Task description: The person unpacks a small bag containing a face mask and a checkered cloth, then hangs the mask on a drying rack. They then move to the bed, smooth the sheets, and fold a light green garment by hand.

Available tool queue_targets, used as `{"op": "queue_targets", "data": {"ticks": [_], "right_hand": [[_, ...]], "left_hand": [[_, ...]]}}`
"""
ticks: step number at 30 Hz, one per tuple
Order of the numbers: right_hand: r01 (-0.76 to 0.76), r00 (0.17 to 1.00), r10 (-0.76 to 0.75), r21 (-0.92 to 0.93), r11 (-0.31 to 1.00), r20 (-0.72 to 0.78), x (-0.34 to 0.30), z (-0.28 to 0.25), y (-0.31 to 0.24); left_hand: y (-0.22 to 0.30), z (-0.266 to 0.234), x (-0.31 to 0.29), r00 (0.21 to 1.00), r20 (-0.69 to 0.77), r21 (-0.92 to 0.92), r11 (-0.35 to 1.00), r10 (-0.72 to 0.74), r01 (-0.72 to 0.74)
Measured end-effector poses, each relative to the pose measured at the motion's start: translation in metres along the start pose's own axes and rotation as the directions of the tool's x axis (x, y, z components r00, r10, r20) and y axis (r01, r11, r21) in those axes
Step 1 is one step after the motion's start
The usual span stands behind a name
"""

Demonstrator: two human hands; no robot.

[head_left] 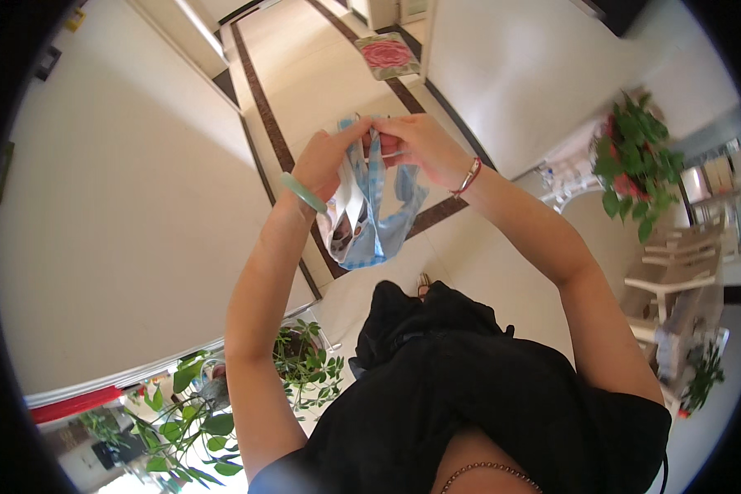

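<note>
I see the left hand (325,160) and right hand (424,146), grip pinched on the blue cloth (397,224); slack fingertips could drop it.

The scene is bright, with blown-out glare below and left of the blue cloth (397,230), around the leafy plants (218,424). Soft shading crosses the pale wall (510,90) up and right of it. Fisheye distortion bends outlying edges.
</note>
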State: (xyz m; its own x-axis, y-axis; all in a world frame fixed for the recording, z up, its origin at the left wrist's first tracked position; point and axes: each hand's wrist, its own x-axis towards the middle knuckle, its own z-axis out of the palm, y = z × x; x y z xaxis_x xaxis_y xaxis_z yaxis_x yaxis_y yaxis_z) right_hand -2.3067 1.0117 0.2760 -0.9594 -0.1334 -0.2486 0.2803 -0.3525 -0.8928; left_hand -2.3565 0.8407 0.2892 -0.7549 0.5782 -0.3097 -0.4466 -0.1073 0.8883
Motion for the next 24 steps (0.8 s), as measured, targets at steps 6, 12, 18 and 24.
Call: {"op": "queue_targets", "data": {"ticks": [6, 12, 18, 24], "right_hand": [[0.079, 0.996, -0.085, -0.155, 0.985, -0.033, 0.155, -0.003, -0.065], [0.174, 0.985, -0.164, -0.38, 0.908, 0.057, 0.294, -0.014, -0.114], [0.155, 0.98, -0.109, -0.296, 0.942, 0.166, 0.438, -0.043, -0.177], [0.288, 0.949, -0.197, -0.423, 0.859, 0.247, 0.572, -0.037, -0.208]], "left_hand": [[0.075, -0.075, 0.103, 0.999, 0.026, 0.032, 0.999, 0.021, -0.022], [0.147, -0.163, 0.217, 0.993, 0.109, 0.038, 0.998, 0.049, -0.053], [0.219, -0.199, 0.349, 0.988, 0.141, -0.059, 0.997, 0.067, -0.059], [0.283, -0.269, 0.459, 0.997, 0.066, -0.068, 0.997, 0.026, -0.022]]}}
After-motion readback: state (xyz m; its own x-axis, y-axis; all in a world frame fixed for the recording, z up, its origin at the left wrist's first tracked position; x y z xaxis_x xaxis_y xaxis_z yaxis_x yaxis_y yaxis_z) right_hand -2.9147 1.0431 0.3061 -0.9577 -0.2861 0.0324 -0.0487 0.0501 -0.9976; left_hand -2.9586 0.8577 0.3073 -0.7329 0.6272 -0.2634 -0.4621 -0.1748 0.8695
